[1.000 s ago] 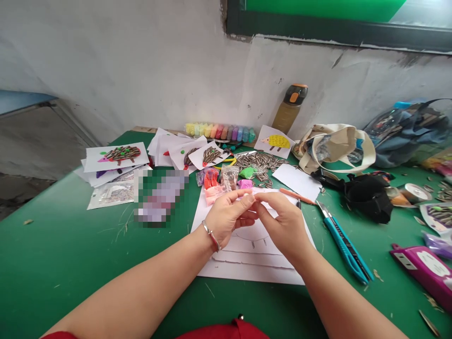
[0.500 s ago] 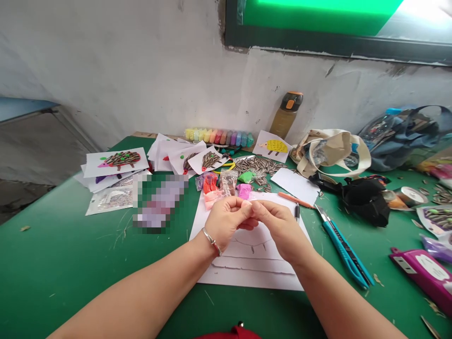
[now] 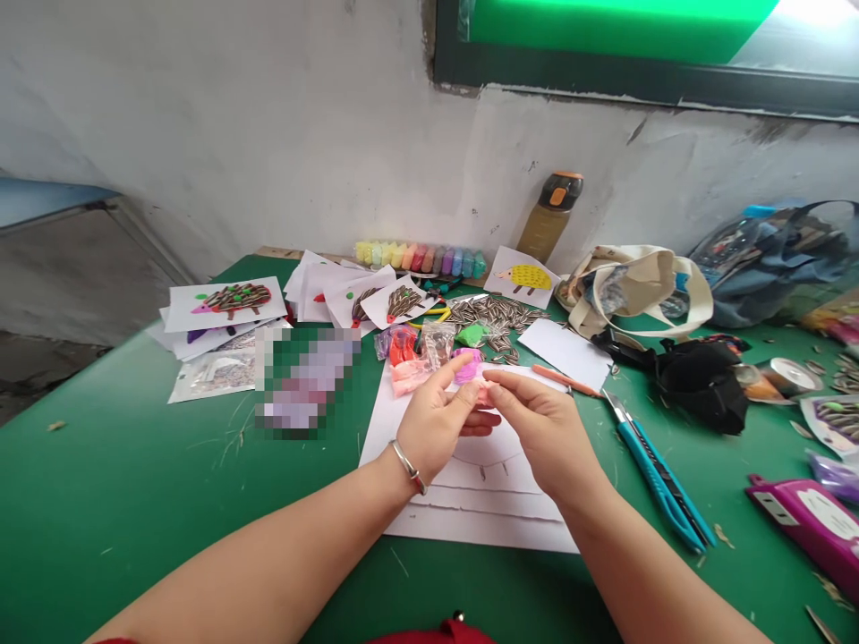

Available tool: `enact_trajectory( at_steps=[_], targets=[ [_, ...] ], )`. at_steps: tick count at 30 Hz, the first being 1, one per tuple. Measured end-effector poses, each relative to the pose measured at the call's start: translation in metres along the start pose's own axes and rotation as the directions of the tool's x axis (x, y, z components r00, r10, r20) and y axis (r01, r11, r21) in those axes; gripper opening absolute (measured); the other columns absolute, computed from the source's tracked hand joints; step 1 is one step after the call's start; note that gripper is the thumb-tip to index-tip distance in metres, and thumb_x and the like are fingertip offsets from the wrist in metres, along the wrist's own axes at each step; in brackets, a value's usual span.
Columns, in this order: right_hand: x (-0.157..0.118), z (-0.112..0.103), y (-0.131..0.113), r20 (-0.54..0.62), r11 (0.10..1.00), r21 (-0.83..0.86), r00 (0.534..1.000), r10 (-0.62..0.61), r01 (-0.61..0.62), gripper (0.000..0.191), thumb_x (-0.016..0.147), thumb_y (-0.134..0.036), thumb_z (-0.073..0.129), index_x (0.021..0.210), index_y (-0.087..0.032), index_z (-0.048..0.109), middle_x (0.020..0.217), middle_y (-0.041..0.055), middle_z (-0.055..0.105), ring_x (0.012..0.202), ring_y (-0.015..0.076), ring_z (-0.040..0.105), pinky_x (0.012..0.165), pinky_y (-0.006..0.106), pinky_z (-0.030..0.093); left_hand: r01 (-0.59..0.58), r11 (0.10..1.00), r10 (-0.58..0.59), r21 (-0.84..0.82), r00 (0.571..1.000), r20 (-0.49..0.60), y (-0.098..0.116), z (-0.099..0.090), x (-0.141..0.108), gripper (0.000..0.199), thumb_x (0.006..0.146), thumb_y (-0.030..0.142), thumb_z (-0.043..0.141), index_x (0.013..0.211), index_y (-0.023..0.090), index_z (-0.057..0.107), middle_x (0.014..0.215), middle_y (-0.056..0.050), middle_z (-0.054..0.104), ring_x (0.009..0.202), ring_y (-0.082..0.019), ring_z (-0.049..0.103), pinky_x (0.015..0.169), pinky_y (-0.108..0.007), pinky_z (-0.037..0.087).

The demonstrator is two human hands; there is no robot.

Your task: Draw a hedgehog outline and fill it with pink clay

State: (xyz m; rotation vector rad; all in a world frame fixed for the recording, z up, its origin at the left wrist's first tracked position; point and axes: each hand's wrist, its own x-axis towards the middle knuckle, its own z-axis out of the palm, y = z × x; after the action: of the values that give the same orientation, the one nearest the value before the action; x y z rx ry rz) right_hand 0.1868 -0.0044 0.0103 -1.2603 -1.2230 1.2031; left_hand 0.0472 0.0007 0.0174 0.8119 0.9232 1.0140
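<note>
Over the white paper [image 3: 463, 523], my two hands meet at the fingertips. My left hand [image 3: 436, 419] has its thumb and forefinger on a small lump of pink modelling clay [image 3: 482, 394]. The same lump is pinched from the other side by my right hand [image 3: 543, 425]; fingers cover most of it. Pencil lines of a curved drawing show on the paper beneath. Just beyond the hands lie opened packets of orange-red clay [image 3: 403, 347], peach clay [image 3: 408, 379], brown clay [image 3: 438, 343], purple clay [image 3: 468, 365] and green clay [image 3: 472, 334].
Sunflower seeds [image 3: 493, 315] are heaped behind the packets. An orange pencil [image 3: 567, 380] and a blue utility knife [image 3: 661, 474] lie to the right. Hedgehog pictures [image 3: 232, 304] are stacked at left. A bottle [image 3: 550, 215] stands by the wall, near a cloth bag [image 3: 637, 282].
My fingers have parted a little, and the pink clay now shows between them. The left forefinger has lifted and straightened. The camera view has shifted slightly.
</note>
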Motion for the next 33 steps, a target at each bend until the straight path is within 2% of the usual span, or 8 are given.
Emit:
enact_trajectory(
  at_steps=[3, 7, 11, 15, 19, 22, 28, 33],
  targets=[
    [-0.002, -0.002, -0.004, -0.017, 0.998, -0.036, 0.998, -0.057, 0.057, 0.024, 0.083, -0.037, 0.066, 0.102, -0.025, 0.073, 0.099, 0.0032, 0.073, 0.093, 0.0217, 0.065, 0.085, 0.038, 0.051, -0.008, 0.999, 0.006, 0.052, 0.999, 0.043, 0.003, -0.001, -0.002, 0.06, 0.085, 0.042, 0.068, 0.136, 0.021, 0.047, 0.085, -0.007, 0.072, 0.072, -0.02, 0.072, 0.07, -0.032, 0.057],
    [-0.003, -0.004, -0.01, 0.03, 0.987, -0.107, 0.992, -0.119, 0.122, 0.019, 0.085, -0.034, 0.063, 0.098, -0.025, 0.073, 0.099, 0.0034, 0.072, 0.097, 0.0227, 0.064, 0.088, 0.04, 0.05, -0.042, 0.985, 0.03, 0.167, 0.997, 0.076, 0.003, -0.004, -0.001, 0.055, 0.077, 0.049, 0.074, 0.118, 0.014, 0.063, 0.086, -0.01, 0.072, 0.074, -0.021, 0.071, 0.068, -0.032, 0.057],
    [-0.004, -0.006, -0.01, 0.06, 0.955, -0.215, 0.979, -0.195, 0.203, 0.018, 0.085, -0.032, 0.061, 0.096, -0.026, 0.073, 0.104, 0.0042, 0.069, 0.097, 0.0217, 0.062, 0.086, 0.039, 0.05, -0.073, 0.986, 0.064, 0.15, 0.996, 0.06, 0.001, -0.006, 0.001, 0.045, 0.072, 0.045, 0.078, 0.103, 0.013, 0.069, 0.083, -0.009, 0.071, 0.075, -0.019, 0.069, 0.072, -0.032, 0.056],
    [-0.004, -0.006, -0.008, 0.011, 0.961, -0.252, 0.993, -0.114, 0.113, 0.028, 0.084, -0.037, 0.062, 0.108, -0.024, 0.068, 0.096, 0.004, 0.069, 0.086, 0.0204, 0.064, 0.079, 0.038, 0.052, -0.085, 0.984, 0.079, 0.154, 0.996, 0.046, 0.001, -0.006, 0.003, 0.036, 0.072, 0.045, 0.077, 0.084, 0.012, 0.071, 0.079, -0.007, 0.069, 0.07, -0.018, 0.068, 0.068, -0.032, 0.056],
    [-0.004, -0.005, -0.009, 0.041, 0.967, -0.237, 0.995, -0.09, 0.097, 0.022, 0.085, -0.039, 0.06, 0.095, -0.022, 0.07, 0.095, 0.004, 0.07, 0.089, 0.0214, 0.064, 0.08, 0.037, 0.05, -0.121, 0.975, 0.116, 0.187, 0.992, 0.042, 0.003, -0.006, 0.002, 0.033, 0.073, 0.044, 0.077, 0.075, 0.012, 0.069, 0.07, -0.004, 0.066, 0.06, -0.015, 0.065, 0.06, -0.027, 0.053],
    [-0.005, -0.004, -0.012, 0.086, 0.986, -0.155, 0.995, -0.053, 0.065, 0.024, 0.088, -0.041, 0.057, 0.094, -0.022, 0.07, 0.091, 0.003, 0.07, 0.089, 0.0204, 0.063, 0.079, 0.035, 0.05, -0.136, 0.968, 0.131, 0.208, 0.991, 0.039, 0.005, -0.006, 0.002, 0.03, 0.073, 0.041, 0.077, 0.069, 0.013, 0.067, 0.066, -0.002, 0.065, 0.053, -0.012, 0.061, 0.054, -0.023, 0.049],
    [-0.001, -0.005, -0.01, 0.18, 0.998, 0.04, 0.983, 0.044, -0.052, 0.028, 0.081, -0.044, 0.066, 0.091, -0.018, 0.068, 0.081, 0.0031, 0.068, 0.077, 0.0179, 0.063, 0.073, 0.034, 0.051, -0.077, 0.986, 0.072, 0.149, 0.997, 0.041, 0.003, -0.005, 0.003, 0.035, 0.073, 0.047, 0.077, 0.073, 0.013, 0.068, 0.067, -0.004, 0.068, 0.056, -0.014, 0.064, 0.056, -0.025, 0.052],
    [0.003, -0.007, -0.005, 0.153, 1.0, 0.004, 0.988, -0.009, 0.009, 0.026, 0.081, -0.042, 0.066, 0.09, -0.017, 0.067, 0.087, 0.0053, 0.068, 0.081, 0.0194, 0.062, 0.074, 0.035, 0.051, -0.028, 0.996, 0.022, 0.079, 0.997, 0.069, -0.001, -0.005, 0.003, 0.043, 0.076, 0.054, 0.071, 0.084, 0.012, 0.072, 0.075, -0.008, 0.07, 0.066, -0.017, 0.068, 0.066, -0.029, 0.055]
  ],
)
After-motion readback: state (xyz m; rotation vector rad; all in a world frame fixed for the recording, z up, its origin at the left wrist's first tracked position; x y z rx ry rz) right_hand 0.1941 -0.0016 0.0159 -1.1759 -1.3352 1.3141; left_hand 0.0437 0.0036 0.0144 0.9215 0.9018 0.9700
